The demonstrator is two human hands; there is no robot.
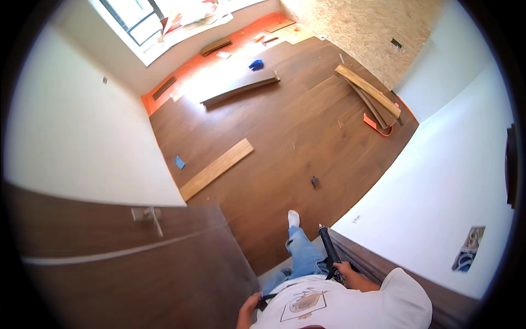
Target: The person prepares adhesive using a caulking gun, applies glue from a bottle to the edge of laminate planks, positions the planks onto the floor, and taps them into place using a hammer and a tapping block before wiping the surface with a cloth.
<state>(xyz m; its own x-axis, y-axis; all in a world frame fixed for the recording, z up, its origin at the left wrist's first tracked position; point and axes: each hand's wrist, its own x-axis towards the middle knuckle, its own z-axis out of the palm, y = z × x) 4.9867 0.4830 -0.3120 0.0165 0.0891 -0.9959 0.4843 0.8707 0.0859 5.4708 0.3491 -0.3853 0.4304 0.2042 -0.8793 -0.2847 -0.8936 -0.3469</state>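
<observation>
My right hand (346, 272) grips a black caulking gun (330, 247) with a pale nozzle tip, held angled upward at my right side near the door frame. My left hand (249, 304) is down at my left hip with curled fingers beside a black strap (266, 301); what it holds, if anything, is hard to make out. My foot in a white sock (293, 218) is on the brown plank floor (279, 142) just past the threshold. A dark wooden door (115, 274) with a metal handle (145, 215) stands open at my left.
Planks lie at the left (216, 170), middle (241, 88) and right (367, 93), with an orange tool (372, 123). A blue pad (179, 162), blue bundle (256, 65) and small dark object (314, 181) lie about. A window (126, 16) and orange underlay (161, 96) are at the back; white walls (416, 197) flank me.
</observation>
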